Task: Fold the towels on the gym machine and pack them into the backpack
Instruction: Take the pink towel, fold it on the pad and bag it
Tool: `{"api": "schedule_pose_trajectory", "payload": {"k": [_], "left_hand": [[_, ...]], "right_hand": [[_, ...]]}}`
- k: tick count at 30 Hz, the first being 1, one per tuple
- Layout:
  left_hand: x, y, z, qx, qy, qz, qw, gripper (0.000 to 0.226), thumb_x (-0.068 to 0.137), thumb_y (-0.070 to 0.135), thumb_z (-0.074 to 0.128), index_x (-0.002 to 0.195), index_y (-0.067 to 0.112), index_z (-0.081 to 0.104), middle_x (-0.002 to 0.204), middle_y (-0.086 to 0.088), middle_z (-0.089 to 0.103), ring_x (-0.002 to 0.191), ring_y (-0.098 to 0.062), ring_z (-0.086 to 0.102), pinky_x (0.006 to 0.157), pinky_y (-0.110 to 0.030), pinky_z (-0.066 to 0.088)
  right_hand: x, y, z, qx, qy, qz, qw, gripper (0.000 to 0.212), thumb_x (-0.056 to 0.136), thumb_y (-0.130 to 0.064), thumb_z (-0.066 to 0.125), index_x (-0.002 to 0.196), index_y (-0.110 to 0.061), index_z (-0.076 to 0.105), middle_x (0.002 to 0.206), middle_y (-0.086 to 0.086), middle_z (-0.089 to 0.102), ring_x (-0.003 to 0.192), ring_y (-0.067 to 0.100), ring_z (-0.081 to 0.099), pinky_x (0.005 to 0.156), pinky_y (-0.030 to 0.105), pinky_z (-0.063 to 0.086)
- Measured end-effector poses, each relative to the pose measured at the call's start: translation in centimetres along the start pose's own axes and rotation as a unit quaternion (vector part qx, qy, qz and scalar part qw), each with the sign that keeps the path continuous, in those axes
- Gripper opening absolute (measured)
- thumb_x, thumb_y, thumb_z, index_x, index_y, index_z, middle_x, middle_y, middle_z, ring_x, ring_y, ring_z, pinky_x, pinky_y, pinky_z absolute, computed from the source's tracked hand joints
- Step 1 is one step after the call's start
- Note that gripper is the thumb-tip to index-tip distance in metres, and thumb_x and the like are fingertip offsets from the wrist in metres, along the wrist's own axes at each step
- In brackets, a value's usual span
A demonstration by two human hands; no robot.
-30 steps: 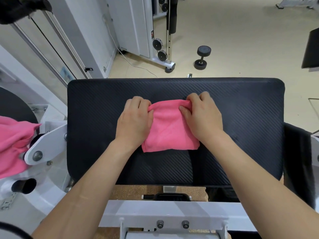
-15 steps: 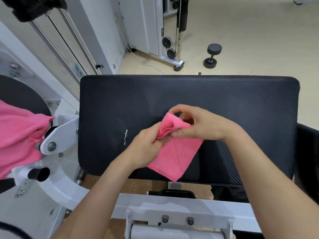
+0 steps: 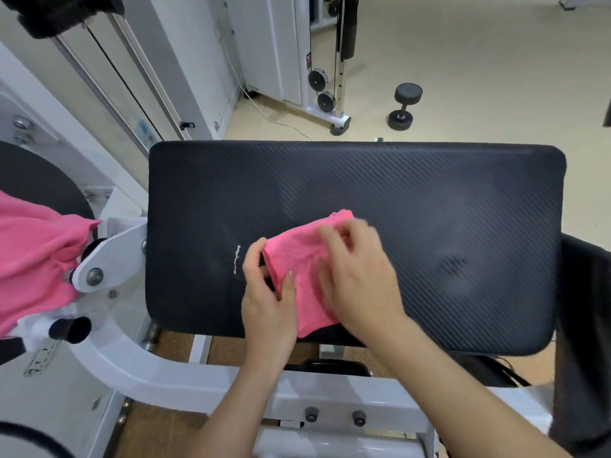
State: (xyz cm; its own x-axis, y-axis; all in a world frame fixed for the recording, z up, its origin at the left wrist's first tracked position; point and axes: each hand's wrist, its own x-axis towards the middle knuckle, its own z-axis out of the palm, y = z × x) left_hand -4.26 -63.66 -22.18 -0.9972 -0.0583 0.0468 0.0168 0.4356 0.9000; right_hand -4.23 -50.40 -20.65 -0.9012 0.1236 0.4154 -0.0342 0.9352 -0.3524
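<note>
Pink towel (image 3: 307, 276), folded small, sits near the front edge of the black pad (image 3: 429, 209), a flat spot to crease on. My left hand (image 3: 267, 299) pinches its left edge, thumb on top, so the layers don't slip. My right hand (image 3: 357, 279) is over it, too blurred to tell if it's gripping. Another pink heap (image 3: 33, 252) waits off left.
</note>
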Motion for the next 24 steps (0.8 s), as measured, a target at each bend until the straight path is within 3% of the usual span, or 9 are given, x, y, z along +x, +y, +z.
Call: {"api": "schedule_pose_trajectory", "payload": {"k": [1, 3, 6, 9, 12, 16, 20, 22, 24], "left_hand": [[0.0, -0.3, 0.0, 0.026, 0.005, 0.031, 0.999, 0.056, 0.096, 0.021, 0.057, 0.139, 0.044, 0.030, 0.124, 0.023, 0.052, 0.112, 0.003, 0.053, 0.093, -0.028, 0.049], [0.0, -0.9, 0.0, 0.046, 0.005, 0.070, 0.996, 0.053, 0.098, 0.015, 0.054, 0.140, 0.040, 0.035, 0.119, 0.029, 0.044, 0.109, 0.019, 0.043, 0.089, -0.005, 0.038], [-0.1, -1.5, -0.1, 0.061, -0.036, 0.089, 0.993, 0.049, 0.098, 0.011, 0.050, 0.131, 0.047, 0.043, 0.109, 0.017, 0.045, 0.097, 0.013, 0.049, 0.077, -0.001, 0.038], [1.0, -1.7, -0.9, 0.073, -0.081, 0.070, 0.992, 0.049, 0.092, 0.006, 0.055, 0.113, 0.050, 0.061, 0.101, 0.008, 0.050, 0.083, -0.001, 0.054, 0.071, -0.011, 0.044], [2.5, -1.3, -1.3, 0.038, -0.119, 0.000, 0.992, 0.052, 0.081, 0.002, 0.060, 0.104, 0.048, 0.065, 0.103, 0.003, 0.060, 0.080, -0.009, 0.057, 0.072, -0.024, 0.051], [0.9, -0.4, -0.8, -0.018, -0.082, -0.087, 0.993, 0.045, 0.080, 0.003, 0.064, 0.108, 0.039, 0.068, 0.089, 0.001, 0.063, 0.066, -0.010, 0.050, 0.066, -0.028, 0.048], [-2.4, 0.4, -0.8, -0.112, -0.053, -0.183, 0.975, 0.036, 0.085, 0.009, 0.067, 0.108, 0.037, 0.068, 0.063, 0.009, 0.062, 0.057, -0.006, 0.055, 0.060, -0.027, 0.053], [-3.5, 0.8, -1.1, -0.186, -0.064, -0.232, 0.952, 0.040, 0.085, 0.004, 0.068, 0.112, 0.033, 0.067, 0.074, 0.005, 0.072, 0.068, -0.007, 0.066, 0.066, -0.024, 0.057], [-4.2, 0.6, -1.5, -0.237, -0.101, -0.262, 0.930, 0.049, 0.084, -0.003, 0.067, 0.123, 0.026, 0.064, 0.079, -0.008, 0.072, 0.079, -0.017, 0.070, 0.077, -0.033, 0.059]], "right_hand": [[-1.4, -0.1, 0.9, -0.032, -0.021, -0.014, 0.999, 0.041, 0.085, -0.020, 0.060, 0.125, -0.013, 0.058, 0.121, 0.014, 0.054, 0.101, 0.031, 0.053, 0.071, 0.040, 0.049], [-3.8, 0.5, 2.7, -0.090, -0.077, -0.041, 0.992, 0.054, 0.094, -0.033, 0.050, 0.144, -0.015, 0.043, 0.149, 0.017, 0.039, 0.136, 0.031, 0.040, 0.100, 0.041, 0.037], [-4.9, 1.1, 4.1, -0.114, -0.128, -0.063, 0.983, 0.059, 0.100, -0.040, 0.034, 0.154, -0.018, 0.022, 0.161, 0.013, 0.016, 0.149, 0.025, 0.017, 0.115, 0.042, 0.022], [-4.5, 1.6, 4.1, -0.125, -0.141, -0.080, 0.979, 0.059, 0.101, -0.041, 0.030, 0.154, -0.018, 0.022, 0.161, 0.011, 0.016, 0.149, 0.023, 0.016, 0.116, 0.041, 0.018], [-4.2, 2.3, 3.2, -0.113, -0.158, -0.123, 0.973, 0.059, 0.099, -0.039, 0.036, 0.153, -0.017, 0.026, 0.162, 0.007, 0.018, 0.149, 0.019, 0.016, 0.116, 0.042, 0.018], [-3.9, 0.6, 0.6, -0.078, -0.175, -0.108, 0.976, 0.058, 0.085, -0.040, 0.050, 0.136, -0.013, 0.053, 0.151, 0.007, 0.041, 0.138, 0.024, 0.040, 0.106, 0.047, 0.029], [-7.2, -2.9, -0.3, -0.066, -0.245, -0.066, 0.965, 0.091, 0.065, -0.047, 0.060, 0.144, -0.007, 0.039, 0.150, 0.015, 0.040, 0.134, 0.032, 0.043, 0.097, 0.055, 0.041], [-8.1, -2.8, 0.5, -0.077, -0.238, -0.052, 0.967, 0.081, 0.070, -0.032, 0.062, 0.143, -0.009, 0.037, 0.148, 0.015, 0.043, 0.134, 0.033, 0.044, 0.094, 0.053, 0.045], [-8.3, -1.7, 1.6, -0.073, -0.193, -0.060, 0.977, 0.058, 0.080, -0.019, 0.049, 0.137, -0.010, 0.045, 0.143, 0.012, 0.050, 0.131, 0.031, 0.048, 0.092, 0.047, 0.045]]}}
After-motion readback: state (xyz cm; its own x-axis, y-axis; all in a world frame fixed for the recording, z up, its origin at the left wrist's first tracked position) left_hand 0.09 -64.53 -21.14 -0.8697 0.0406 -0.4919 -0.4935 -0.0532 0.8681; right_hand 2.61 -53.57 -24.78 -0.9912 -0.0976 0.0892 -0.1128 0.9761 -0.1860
